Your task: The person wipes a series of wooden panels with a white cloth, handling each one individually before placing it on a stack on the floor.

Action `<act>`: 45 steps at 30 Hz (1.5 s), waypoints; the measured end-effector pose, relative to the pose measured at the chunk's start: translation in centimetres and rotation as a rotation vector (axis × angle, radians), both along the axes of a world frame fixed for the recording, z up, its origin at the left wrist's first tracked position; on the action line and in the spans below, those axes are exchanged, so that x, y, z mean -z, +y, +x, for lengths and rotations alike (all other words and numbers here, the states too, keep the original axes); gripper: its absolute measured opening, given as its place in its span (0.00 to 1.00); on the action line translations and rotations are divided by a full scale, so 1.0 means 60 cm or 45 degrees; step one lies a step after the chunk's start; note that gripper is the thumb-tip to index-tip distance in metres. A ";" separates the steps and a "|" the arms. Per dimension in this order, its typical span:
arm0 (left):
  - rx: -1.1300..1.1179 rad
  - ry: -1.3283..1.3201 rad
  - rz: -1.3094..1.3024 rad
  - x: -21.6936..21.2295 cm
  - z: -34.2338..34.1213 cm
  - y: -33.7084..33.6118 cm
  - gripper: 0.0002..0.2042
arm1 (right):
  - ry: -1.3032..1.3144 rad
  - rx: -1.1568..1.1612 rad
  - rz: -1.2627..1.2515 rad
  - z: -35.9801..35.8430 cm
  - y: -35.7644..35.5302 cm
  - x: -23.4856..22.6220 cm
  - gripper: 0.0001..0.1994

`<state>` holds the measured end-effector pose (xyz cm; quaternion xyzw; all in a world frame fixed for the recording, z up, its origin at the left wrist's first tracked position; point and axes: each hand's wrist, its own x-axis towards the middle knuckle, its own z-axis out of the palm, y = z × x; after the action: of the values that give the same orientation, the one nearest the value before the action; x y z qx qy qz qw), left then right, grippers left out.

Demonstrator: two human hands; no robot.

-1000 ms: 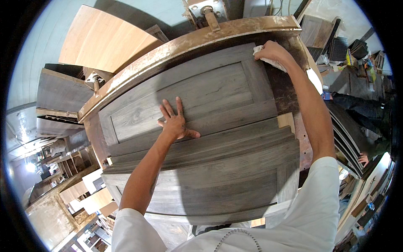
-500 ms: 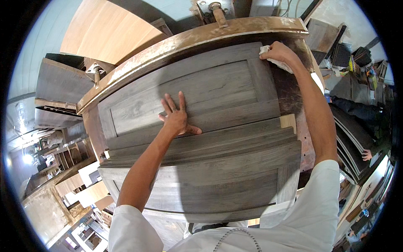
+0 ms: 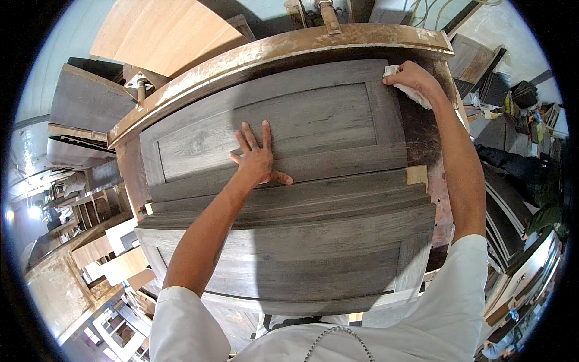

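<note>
In the head view, the grey panel (image 3: 307, 111) lies flat on the far side of the brown bench (image 3: 427, 136), just short of its raised ledge (image 3: 271, 53). Your left hand (image 3: 257, 163) is spread on its near part, left of the right-hand end, fingers apart and palm down, gripping nothing. Your right hand (image 3: 416, 78) is closed around a white cloth (image 3: 415, 96) at the panel's far right corner; whether the cloth presses on the face or only the edge, you cannot tell from here. A nearer grey panel (image 3: 338, 250) lies between you and that one.

The step in hand looks like wiping the far panel's right end while your left hand steadies it. The next move seems to call for even cloth pressure along that end, with your left palm bearing down.
</note>
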<state>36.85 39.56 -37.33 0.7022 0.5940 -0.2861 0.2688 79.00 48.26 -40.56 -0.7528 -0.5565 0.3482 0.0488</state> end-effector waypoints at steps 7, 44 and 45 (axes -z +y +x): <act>-0.018 -0.033 0.020 0.008 -0.006 -0.003 0.78 | -0.027 0.051 -0.052 -0.010 0.008 -0.006 0.24; -0.021 -0.025 0.004 -0.005 0.001 0.000 0.75 | -0.151 -0.005 -0.050 -0.004 0.011 0.010 0.22; -0.025 -0.024 -0.001 -0.005 0.000 -0.001 0.75 | -0.096 0.020 -0.016 -0.008 0.007 0.006 0.21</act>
<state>36.86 39.50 -37.04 0.6989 0.5982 -0.2769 0.2775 78.53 48.65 -40.93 -0.7700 -0.5498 0.3226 0.0257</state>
